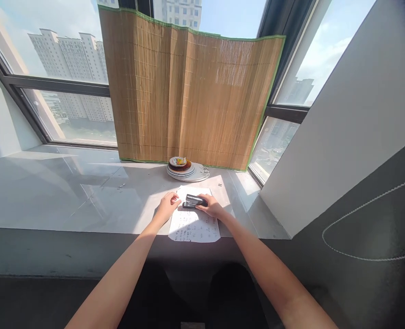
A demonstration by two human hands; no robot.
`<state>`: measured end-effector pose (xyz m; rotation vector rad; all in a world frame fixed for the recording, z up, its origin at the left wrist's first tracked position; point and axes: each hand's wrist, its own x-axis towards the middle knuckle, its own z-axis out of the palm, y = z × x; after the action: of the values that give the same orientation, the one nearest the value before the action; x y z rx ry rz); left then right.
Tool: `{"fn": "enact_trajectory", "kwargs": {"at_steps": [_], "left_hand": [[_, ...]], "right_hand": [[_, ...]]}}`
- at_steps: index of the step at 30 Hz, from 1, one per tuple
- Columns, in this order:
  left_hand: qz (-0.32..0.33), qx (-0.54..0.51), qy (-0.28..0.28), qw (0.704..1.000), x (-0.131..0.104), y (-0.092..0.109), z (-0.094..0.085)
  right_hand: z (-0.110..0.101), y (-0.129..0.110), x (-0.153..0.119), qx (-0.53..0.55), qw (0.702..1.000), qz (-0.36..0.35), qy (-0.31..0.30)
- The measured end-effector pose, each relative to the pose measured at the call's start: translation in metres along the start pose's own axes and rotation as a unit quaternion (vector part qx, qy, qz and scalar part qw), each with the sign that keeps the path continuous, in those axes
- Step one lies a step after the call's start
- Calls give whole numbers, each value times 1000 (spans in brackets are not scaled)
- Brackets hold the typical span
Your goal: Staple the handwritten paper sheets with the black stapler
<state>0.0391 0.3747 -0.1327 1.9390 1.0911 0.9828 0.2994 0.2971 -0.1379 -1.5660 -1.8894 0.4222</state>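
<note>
Sheets of white paper (194, 228) with handwriting lie on the window sill, their near end reaching past its front edge. Above their far part, my right hand (209, 205) is closed around the rear end of a black stapler (194, 200), whose jaws point left. My left hand (169, 201) is at the paper's upper left edge, just left of the stapler, with its fingers curled together. Whether those fingers pinch the paper or something small is too small to tell.
Behind the paper, stacked plates (181, 170) stand on a round white board (201, 172). A bamboo blind (192, 96) hangs behind them. A slanted wall (326, 119) rises at right, with a looped cord (343, 251) near it. The sill (86, 196) extends left.
</note>
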Motion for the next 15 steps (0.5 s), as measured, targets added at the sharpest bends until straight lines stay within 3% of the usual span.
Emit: {"fn": "enact_trajectory", "kwargs": {"at_steps": [4,9,12,15], "left_hand": [[10,1,-1,1000,1,2,-1],[32,11,8,999,4,-1,2],[21,27,10,999,5,-1,2],[5,43,2,999,3,1,2]], "right_hand": [[-33,26,-25,30,999,34,21],[-75,44,-48,94,995,28,-10],[-86,56,-32,122,987,58,87],[-83,72,-2,2,976,103,194]]}}
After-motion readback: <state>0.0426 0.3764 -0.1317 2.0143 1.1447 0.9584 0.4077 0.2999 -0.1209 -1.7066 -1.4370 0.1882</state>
